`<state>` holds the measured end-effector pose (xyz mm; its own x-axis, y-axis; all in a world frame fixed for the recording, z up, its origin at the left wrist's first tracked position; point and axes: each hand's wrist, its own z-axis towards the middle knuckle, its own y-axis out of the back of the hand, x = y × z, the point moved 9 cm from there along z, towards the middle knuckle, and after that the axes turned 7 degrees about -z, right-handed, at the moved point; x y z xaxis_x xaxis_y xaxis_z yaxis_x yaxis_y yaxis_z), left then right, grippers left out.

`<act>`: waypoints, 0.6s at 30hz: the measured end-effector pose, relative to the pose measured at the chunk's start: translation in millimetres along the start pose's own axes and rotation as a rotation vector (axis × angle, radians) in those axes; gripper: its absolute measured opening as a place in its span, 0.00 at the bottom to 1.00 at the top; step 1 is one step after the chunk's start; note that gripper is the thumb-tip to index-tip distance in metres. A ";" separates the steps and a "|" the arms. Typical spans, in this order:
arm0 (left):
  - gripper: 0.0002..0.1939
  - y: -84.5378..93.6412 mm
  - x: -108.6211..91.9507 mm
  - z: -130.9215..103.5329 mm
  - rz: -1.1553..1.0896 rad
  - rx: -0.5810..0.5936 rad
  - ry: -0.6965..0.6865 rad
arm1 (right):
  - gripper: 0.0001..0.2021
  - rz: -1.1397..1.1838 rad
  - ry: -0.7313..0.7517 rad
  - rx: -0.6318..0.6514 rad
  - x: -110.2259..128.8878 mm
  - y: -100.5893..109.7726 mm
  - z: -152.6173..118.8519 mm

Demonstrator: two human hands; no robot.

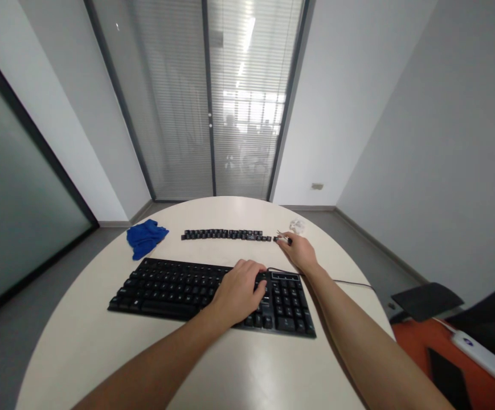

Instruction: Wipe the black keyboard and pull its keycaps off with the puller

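A black keyboard [174, 287] lies at a slight angle across the near part of the table. My left hand [239, 291] rests on it right of the middle, fingers stretched toward its back edge and thumb apart. Behind the keyboard runs a row of loose black keycaps [224, 234]. At the right end of that row, my right hand [301, 251] is closed on a small keycap puller [282, 234] with thin metal wires. Its fingertips are close to the last keycaps, and the hand hides part of the tool.
A crumpled blue cloth [145, 237] lies at the table's left. Clear crumpled plastic [297, 226] sits just beyond my right hand. The keyboard's cable [352, 283] crosses the white round table [247, 376] to its right edge. An orange chair [418, 347] bearing a white power strip stands at right.
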<state>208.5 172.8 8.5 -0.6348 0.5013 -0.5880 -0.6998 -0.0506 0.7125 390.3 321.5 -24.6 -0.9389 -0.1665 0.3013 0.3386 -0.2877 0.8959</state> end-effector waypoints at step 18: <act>0.21 -8.6 -9.1 -1.4 0.036 0.075 -0.108 | 0.26 0.248 0.176 -0.133 32.6 50.2 -10.3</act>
<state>219.8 167.5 7.2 -0.6170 0.5910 -0.5197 -0.6481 -0.0070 0.7615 377.3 292.0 26.8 -0.8056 -0.4040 0.4333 0.5713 -0.3366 0.7485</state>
